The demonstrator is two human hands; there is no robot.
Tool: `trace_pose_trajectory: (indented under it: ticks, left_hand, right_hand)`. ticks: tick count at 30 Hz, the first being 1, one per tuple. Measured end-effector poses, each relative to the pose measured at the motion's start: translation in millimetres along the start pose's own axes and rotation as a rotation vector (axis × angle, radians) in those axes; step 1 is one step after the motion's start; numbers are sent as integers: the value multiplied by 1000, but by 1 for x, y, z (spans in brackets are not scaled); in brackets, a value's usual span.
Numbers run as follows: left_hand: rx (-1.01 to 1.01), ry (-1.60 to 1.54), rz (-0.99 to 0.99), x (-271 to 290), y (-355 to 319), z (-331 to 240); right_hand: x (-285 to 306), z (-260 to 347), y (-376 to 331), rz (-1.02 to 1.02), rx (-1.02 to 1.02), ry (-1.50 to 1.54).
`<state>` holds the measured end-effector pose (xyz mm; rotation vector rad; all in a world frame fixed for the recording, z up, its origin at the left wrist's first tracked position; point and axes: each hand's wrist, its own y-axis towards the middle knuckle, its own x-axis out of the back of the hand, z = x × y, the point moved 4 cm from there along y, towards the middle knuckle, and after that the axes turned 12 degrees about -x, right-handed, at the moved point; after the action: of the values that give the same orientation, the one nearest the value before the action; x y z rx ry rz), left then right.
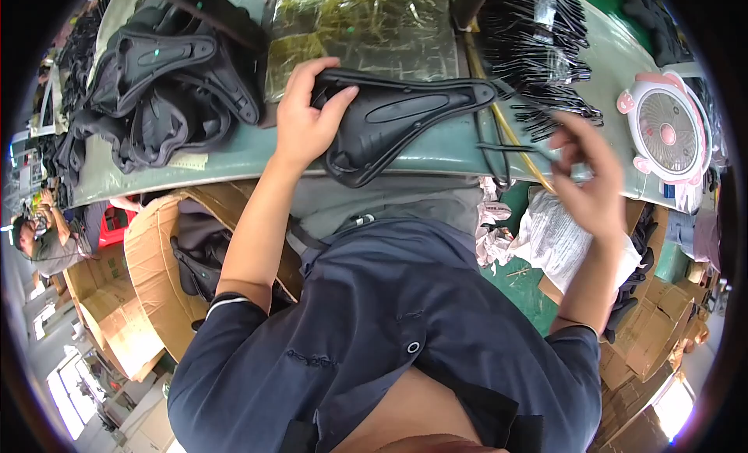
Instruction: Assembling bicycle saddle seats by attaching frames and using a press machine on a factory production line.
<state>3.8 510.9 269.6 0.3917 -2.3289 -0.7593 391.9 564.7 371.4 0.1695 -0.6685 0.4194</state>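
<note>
Head view shows a black bicycle saddle [397, 118] lying on the green counter [436, 153], its long axis running sideways: the wide rear end sits under the left hand [308, 114], the narrow nose points away toward the right. That left grip is closed on the saddle, thumb over the top face and fingers curled round the rear edge. The shell looks like smooth moulded plastic with a sunken slot along its middle. Right hand [584, 180] is well apart from the saddle's nose, beyond it and nearer the body, pinching a thin black bent wire rail [510, 149], its fingers blurred. Farther from that grip lies a heap of like black wire rails [538, 40]; beside it stands a small pink and white fan [666, 130]. Beyond the left grip sits a pile of black saddles [167, 87], and below the counter edge an open cardboard box [152, 258]
</note>
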Motion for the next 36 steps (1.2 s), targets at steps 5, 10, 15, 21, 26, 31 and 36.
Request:
trace_pose_trajectory:
  ticks: [5,10,15,21,26,31,36]
  left_hand:
    - [52,-239,-112,-6,-12,17]
    - [117,-286,-221,-6,-22,24]
    - [32,-222,-195,-6,-22,23]
    - [47,-218,-195,-6,-24,25]
    - [53,-252,-250,-8,-21,24]
    - [64,-227,-242,-7,-19,19]
    - [96,-271,-247,-6,-22,23]
  right_hand:
    - [-113,30,17,234,5,143]
    - [-143,40,45,7,215,72]
    - [-158,40,56,-73,256,16]
    - [-157,49,55,-113,360,-68]
    - [-160,44,58,-111,372,-118]
    - [-162,57,69,-149,450,-127]
    - [-166,61,75,-128,476,-122]
